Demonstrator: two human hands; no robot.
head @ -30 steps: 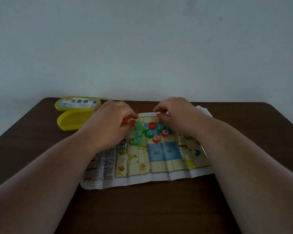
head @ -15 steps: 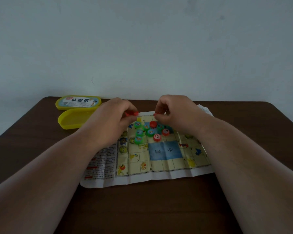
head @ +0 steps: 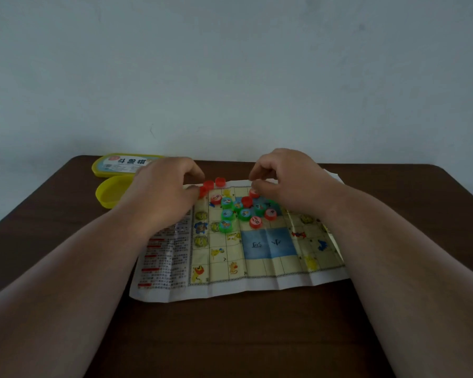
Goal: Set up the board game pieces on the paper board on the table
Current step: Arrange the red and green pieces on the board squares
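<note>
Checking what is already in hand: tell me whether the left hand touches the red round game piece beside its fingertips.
Touching. The head view shows the left hand with fingertips pressed against the red round game piece, no gap.

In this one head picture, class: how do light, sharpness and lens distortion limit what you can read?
Head view: dim and flat, no glare; the paper board print and pieces are too soft to read; wide-angle stretch enlarges the forearms at the bottom corners.
</note>
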